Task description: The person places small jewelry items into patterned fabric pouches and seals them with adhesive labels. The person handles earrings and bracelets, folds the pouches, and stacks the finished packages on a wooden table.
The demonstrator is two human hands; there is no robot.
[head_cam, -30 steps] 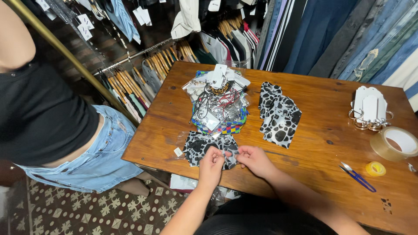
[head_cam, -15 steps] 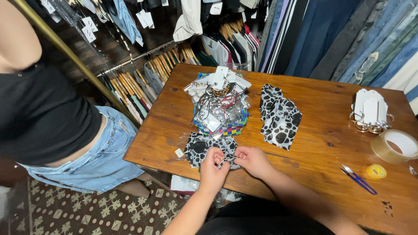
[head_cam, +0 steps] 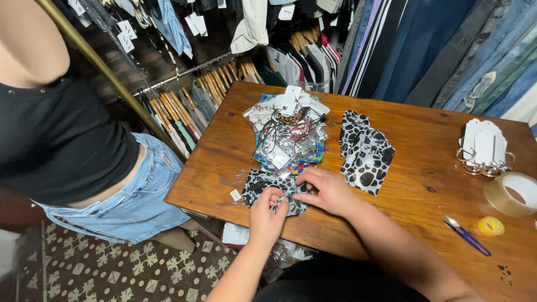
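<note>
A black-and-white spotted pouch (head_cam: 258, 184) in clear wrap lies near the wooden table's (head_cam: 425, 168) front edge. My left hand (head_cam: 267, 212) rests on it with fingers pinched on a small thin item at the pouch. My right hand (head_cam: 327, 190) presses down on the pouch's right end. Just behind it sits a heap of bagged jewellery and tags (head_cam: 288, 131). Two more spotted pouches (head_cam: 363, 154) lie to the right of the heap.
A bunch of white tags with rings (head_cam: 484, 148), a clear tape roll (head_cam: 512, 193), a small yellow tape roll (head_cam: 491, 225) and blue snips (head_cam: 465, 235) sit at the table's right. A person in a black top and denim skirt (head_cam: 67, 156) stands left. Clothes racks (head_cam: 184, 95) hang behind.
My hands have stayed on the near spotted pouch, with only small shifts of the fingers. The person at the left has barely moved.
</note>
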